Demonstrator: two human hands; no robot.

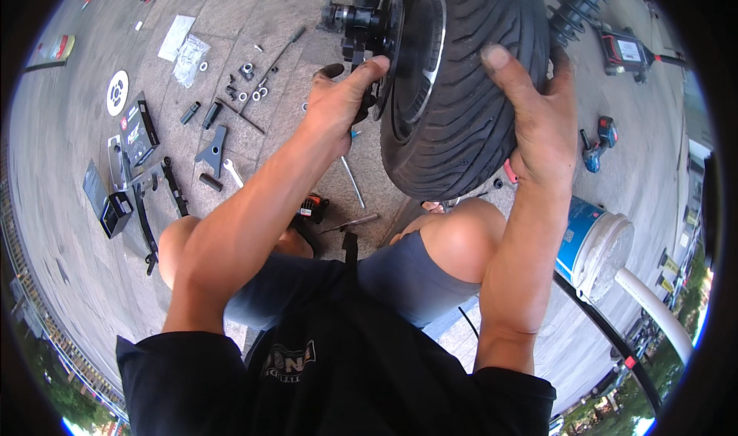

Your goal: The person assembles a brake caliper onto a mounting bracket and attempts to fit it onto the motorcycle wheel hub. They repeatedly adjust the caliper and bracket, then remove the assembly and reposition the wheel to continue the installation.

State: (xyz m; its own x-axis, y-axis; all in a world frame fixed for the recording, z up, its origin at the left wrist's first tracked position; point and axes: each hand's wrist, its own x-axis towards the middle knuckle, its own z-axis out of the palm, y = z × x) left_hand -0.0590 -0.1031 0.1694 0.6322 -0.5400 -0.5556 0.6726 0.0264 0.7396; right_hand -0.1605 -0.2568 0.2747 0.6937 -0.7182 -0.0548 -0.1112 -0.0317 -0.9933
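A scooter-type wheel with a black treaded tire (477,90) stands upright in front of me, its dark rim (419,59) facing left. My right hand (538,121) grips the tire's right side, thumb on the tread and fingers around the far sidewall. At the wheel's left, a thin brake disc (394,51) sits beside a black hub and mount assembly (361,28). My left hand (338,101) is closed on a black part at the disc's edge that looks like a brake caliper (367,107), mostly hidden by the fingers; the thumb lies on top.
Sockets, washers, a ratchet (284,51), a wrench (233,172) and a blue-grey bracket (214,151) lie on the paving at left, near a black box (140,132). A shock absorber spring (584,5), cordless tool (600,144) and blue-white bucket (596,244) are at right.
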